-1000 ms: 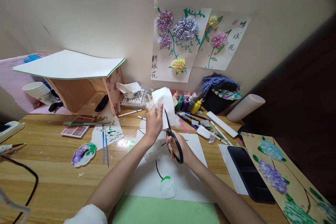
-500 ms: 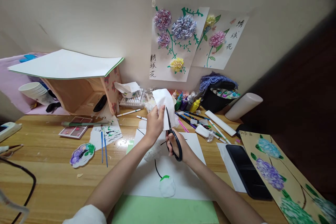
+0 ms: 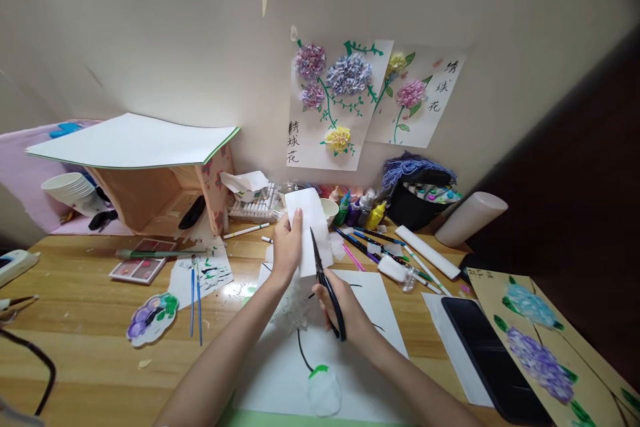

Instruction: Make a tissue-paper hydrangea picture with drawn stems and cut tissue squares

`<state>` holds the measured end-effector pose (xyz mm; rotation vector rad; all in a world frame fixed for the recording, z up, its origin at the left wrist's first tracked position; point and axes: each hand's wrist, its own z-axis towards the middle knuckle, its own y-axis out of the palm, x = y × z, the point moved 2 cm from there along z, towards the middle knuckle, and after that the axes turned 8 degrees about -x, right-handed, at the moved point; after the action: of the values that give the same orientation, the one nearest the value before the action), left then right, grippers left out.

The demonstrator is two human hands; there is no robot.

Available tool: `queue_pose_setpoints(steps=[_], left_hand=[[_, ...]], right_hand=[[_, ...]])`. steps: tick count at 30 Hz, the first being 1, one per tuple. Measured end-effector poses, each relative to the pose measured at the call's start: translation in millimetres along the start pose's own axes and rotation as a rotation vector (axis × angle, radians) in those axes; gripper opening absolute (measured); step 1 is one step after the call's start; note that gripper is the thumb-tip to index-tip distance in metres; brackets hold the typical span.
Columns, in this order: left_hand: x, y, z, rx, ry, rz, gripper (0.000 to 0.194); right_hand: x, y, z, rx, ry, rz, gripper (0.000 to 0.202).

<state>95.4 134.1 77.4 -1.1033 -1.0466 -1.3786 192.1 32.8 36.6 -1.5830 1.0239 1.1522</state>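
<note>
My left hand (image 3: pixel 289 245) is closed on a folded piece of white paper (image 3: pixel 311 217), thumb on its front face. The paper stands upright above the table. In my right hand (image 3: pixel 345 303) is a pair of black-handled scissors (image 3: pixel 333 303), fingers through the loops. Its blades point up and lie against the paper; whether they are parted I cannot tell. Below both hands lies a white sheet (image 3: pixel 273 373) with black painted stems. At its near end a pale round shape (image 3: pixel 324 392) with a green top hangs from one stem. White paper scraps (image 3: pixel 290 310) lie under my hands.
A paint palette (image 3: pixel 152 320) and thin blue brushes (image 3: pixel 199 300) lie left. Markers (image 3: pixel 373 241), paint bottles (image 3: pixel 376 215) and a black phone (image 3: pixel 493 353) are to the right. An open box (image 3: pixel 217 193) stands at the back left. Flower pictures (image 3: pixel 325 147) hang on the wall.
The paper has turned a little, showing more of its front face, and the scissors' blades now lie lower on it. The whole view has tilted up slightly.
</note>
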Motion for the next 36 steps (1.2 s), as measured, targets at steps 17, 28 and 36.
queue_pose_setpoints(steps=[17, 28, 36], left_hand=[[-1.9, 3.9, -7.4, 0.096, 0.126, 0.231, 0.037], [-2.4, 9.3, -11.6, 0.038, 0.130, 0.203, 0.036], [2.5, 10.8, -14.3, 0.032, 0.118, 0.143, 0.036]], right_hand=[[11.0, 4.8, 4.3, 0.005, -0.045, 0.044, 0.056], [3.7, -3.0, 2.4, -0.002, -0.120, -0.070, 0.056], [0.7, -2.9, 0.3, 0.017, -0.017, 0.004, 0.047]])
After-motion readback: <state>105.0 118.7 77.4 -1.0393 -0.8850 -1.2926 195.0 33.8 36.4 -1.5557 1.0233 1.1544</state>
